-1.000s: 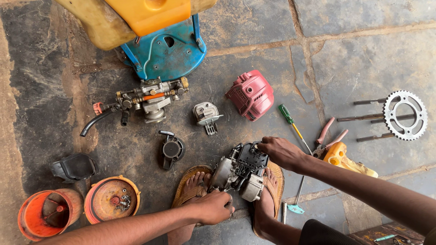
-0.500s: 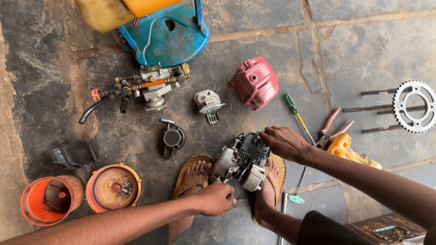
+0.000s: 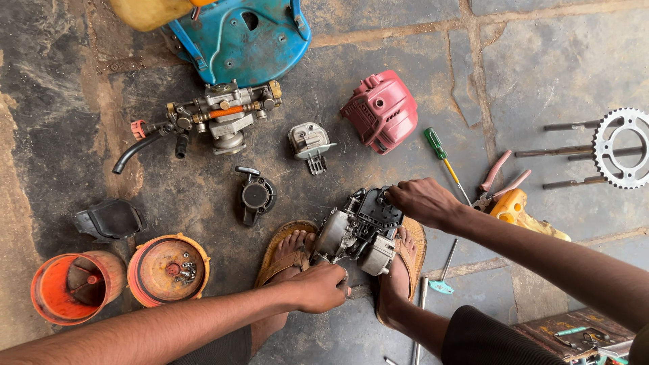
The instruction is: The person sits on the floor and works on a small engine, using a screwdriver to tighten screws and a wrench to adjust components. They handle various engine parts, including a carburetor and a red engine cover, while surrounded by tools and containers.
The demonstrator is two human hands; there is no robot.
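Note:
A small grey and black engine block [image 3: 358, 230] rests on the stone floor between my two sandalled feet [image 3: 287, 253]. My left hand [image 3: 323, 286] is closed at the engine's lower near side, fingers pinched against it. My right hand [image 3: 422, 201] grips the black upper right part of the engine. What the left fingers pinch is hidden.
Spread on the floor: a red engine cover [image 3: 380, 111], a grey muffler part [image 3: 309, 144], a black round cap [image 3: 255, 196], a carburettor assembly with hose [image 3: 216, 118], a blue housing [image 3: 243, 37], two orange cups [image 3: 167, 268], a green screwdriver [image 3: 443, 159], pliers [image 3: 499, 179], a sprocket [image 3: 625, 155].
The view has drifted so the parts sit slightly higher and left. My left hand has crept a little closer under the engine. My right hand stays on its top.

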